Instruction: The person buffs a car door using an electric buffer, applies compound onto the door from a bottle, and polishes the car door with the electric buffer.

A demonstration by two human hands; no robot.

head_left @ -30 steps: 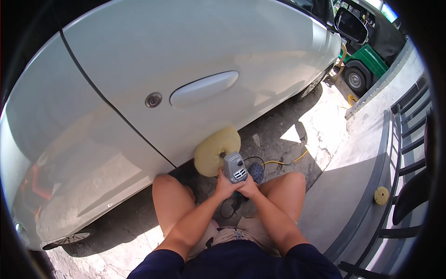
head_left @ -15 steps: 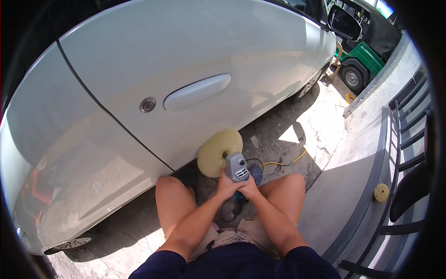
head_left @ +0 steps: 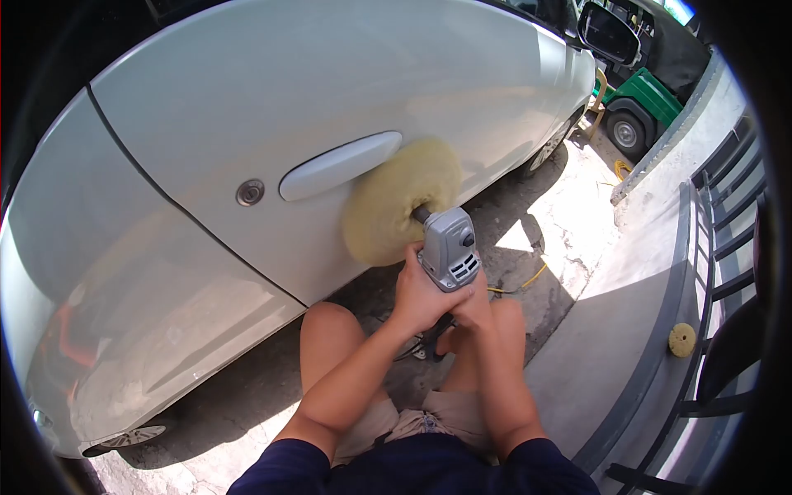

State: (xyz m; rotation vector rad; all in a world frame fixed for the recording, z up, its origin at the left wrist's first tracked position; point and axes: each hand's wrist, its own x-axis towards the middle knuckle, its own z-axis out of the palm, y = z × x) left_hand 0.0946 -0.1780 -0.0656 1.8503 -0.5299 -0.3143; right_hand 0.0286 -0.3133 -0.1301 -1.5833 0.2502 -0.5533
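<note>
Gripping the gray power tool (head_left: 449,239) took both the left hand (head_left: 418,290) and the right hand (head_left: 475,308), fingers clamped around its body. Its blurred yellow pad (head_left: 375,219), apparently spinning, seemed to be working against the white car door (head_left: 239,99) beside the door handle (head_left: 334,167). Moving it across the panel would have called for steady, even pressure and care around that handle.

bright daylight, hard contrast. concrete ground (head_left: 590,219) near washed out where sunlit; dark, sharp-edged shadow beside the car (head_left: 190,272). low wall (head_left: 643,256) part sunlit, part shaded. soft sheen and muted reflections across the white bodywork. polishing pad (head_left: 402,202) motion-blurred, door handle (head_left: 340,165) fairly crisp. strong wide-angle distortion: car body and railing (head_left: 730,247) bowed; corners vignetted to black. small bluish glare, upper right.
</note>
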